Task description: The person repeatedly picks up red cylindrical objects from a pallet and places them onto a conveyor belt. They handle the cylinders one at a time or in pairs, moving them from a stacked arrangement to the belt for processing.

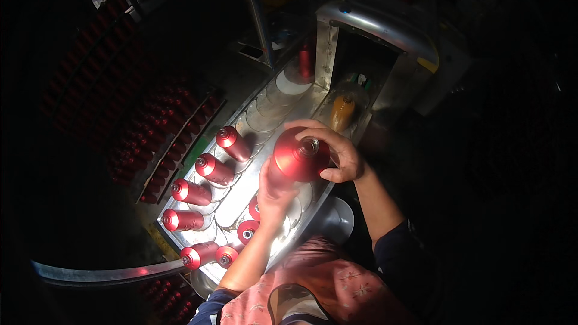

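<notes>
Both my hands are round a shiny red metal bottle (289, 165) with a narrow open neck, lifted above the metal conveyor and tipped so its neck points toward me. My left hand (276, 201) grips its lower left side. Curled over the shoulder is my right hand (344, 153), its thumb near the neck. Beneath and beside my left forearm stand similar red bottles (247, 231), partly hidden by the arm. Along the conveyor's left side runs a row of several more red bottles (215, 170), each on a round plate.
A metal housing (376, 21) with a dark opening spans the far end; an orange-yellow bottle (343, 112) stands before it. Racks of red bottles (141, 141) fill the left. A curved metal rail (108, 272) reaches in at lower left. A pale round basin (338, 216) sits right of the conveyor.
</notes>
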A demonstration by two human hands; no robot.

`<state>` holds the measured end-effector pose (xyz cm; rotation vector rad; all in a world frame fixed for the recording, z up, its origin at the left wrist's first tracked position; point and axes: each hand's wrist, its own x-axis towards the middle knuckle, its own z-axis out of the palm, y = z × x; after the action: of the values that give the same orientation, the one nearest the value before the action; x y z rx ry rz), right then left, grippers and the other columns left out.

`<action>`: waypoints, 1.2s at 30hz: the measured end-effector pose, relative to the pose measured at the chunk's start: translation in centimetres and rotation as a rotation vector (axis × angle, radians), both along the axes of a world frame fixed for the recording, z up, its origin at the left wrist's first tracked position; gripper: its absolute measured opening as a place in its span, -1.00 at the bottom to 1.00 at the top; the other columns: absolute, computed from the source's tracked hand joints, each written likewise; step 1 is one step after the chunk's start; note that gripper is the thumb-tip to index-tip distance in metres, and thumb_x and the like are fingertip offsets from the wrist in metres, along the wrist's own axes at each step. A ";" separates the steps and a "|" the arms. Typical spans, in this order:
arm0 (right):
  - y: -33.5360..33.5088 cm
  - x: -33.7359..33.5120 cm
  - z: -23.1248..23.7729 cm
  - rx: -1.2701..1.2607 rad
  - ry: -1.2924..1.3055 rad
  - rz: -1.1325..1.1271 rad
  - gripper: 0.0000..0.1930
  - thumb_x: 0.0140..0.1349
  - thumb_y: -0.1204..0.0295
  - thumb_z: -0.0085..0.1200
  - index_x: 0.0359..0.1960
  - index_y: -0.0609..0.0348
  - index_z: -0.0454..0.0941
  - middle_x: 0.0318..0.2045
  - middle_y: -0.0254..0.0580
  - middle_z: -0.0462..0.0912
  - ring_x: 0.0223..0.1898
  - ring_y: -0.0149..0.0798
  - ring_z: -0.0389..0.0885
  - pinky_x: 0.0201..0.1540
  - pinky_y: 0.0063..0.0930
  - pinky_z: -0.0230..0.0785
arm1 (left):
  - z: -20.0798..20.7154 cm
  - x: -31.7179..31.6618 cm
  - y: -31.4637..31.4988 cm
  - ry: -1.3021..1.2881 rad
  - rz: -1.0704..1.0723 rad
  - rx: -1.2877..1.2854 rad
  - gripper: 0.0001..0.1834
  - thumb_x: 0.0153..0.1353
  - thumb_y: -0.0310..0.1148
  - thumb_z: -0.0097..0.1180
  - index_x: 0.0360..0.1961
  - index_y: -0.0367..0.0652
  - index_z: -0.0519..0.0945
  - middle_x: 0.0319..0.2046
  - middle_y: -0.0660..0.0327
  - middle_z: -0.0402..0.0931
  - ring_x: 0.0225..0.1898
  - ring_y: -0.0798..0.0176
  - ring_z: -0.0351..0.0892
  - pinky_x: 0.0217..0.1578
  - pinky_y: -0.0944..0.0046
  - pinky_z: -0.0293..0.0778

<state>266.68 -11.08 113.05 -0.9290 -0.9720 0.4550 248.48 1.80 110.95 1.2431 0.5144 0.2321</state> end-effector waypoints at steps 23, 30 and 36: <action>2.5 0.6 -5.1 0.675 0.936 0.398 -0.50 0.25 -0.09 -0.03 -0.03 0.05 0.53 0.02 0.09 0.48 0.10 0.16 0.50 0.15 0.33 0.37 | 3.0 -2.5 -1.5 -0.045 -0.169 -0.571 -0.07 0.14 -0.09 0.33 0.36 -0.34 0.11 0.11 -0.19 0.44 -0.01 -0.21 0.62 -0.07 -0.02 0.69; 1.8 1.0 -4.5 0.496 0.911 0.302 -0.46 0.29 -0.08 -0.07 0.03 0.13 0.50 0.05 0.08 0.49 0.10 0.17 0.50 0.16 0.26 0.39 | 4.1 -2.2 -3.1 -0.094 -0.001 -0.336 -0.01 -0.02 -0.30 0.45 0.36 -0.26 0.10 0.19 -0.05 0.36 0.11 -0.08 0.53 -0.04 -0.03 0.65; 1.4 1.8 -6.2 0.277 1.007 0.049 -0.44 0.32 -0.08 -0.11 0.04 0.18 0.47 0.02 0.06 0.54 0.02 0.16 0.58 0.09 0.20 0.47 | 2.3 -1.5 -3.8 -0.048 0.110 0.062 0.13 -0.26 -0.38 0.56 0.36 -0.20 0.12 0.21 0.11 0.27 0.25 0.14 0.33 0.27 0.15 0.30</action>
<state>268.51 -9.67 106.89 -0.3250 -0.1225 0.7082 247.00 -2.03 113.24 1.2676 0.5384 0.3726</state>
